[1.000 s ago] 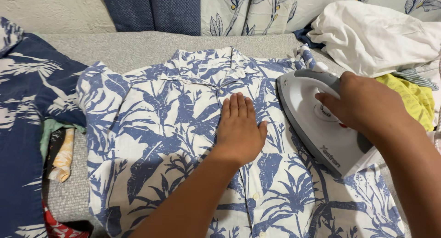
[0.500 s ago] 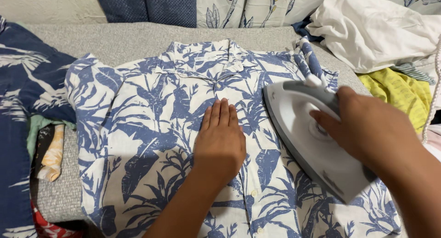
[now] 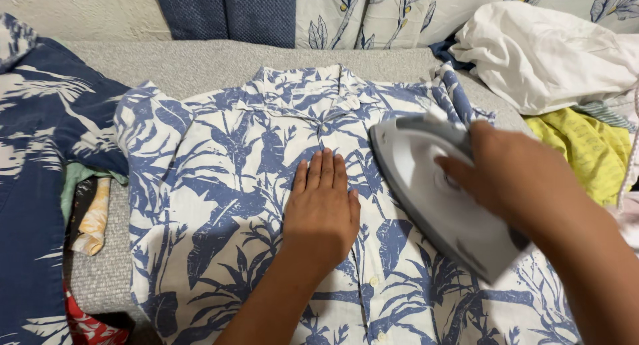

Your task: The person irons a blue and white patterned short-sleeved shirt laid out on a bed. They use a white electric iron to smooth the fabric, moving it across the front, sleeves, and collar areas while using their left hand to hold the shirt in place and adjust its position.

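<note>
A white shirt with a blue leaf print [image 3: 219,185] lies spread flat, collar away from me, on a grey padded surface [image 3: 200,62]. My left hand [image 3: 323,208] rests palm down on the shirt's middle, fingers together, beside the button strip. My right hand [image 3: 512,178] grips the handle of a white and grey clothes iron [image 3: 432,192], which sits on the shirt's right front, nose pointing toward the collar. The iron is slightly blurred.
A dark blue leaf-print garment [image 3: 33,185] lies at the left over a pile of folded clothes [image 3: 90,215]. A white cloth [image 3: 552,55] and a yellow garment [image 3: 586,148] are heaped at the right. Patterned cushions [image 3: 373,15] line the back.
The iron in my right hand has slid leftward across the shirt's right front, closer to my left hand. My left hand stays flat on the shirt.
</note>
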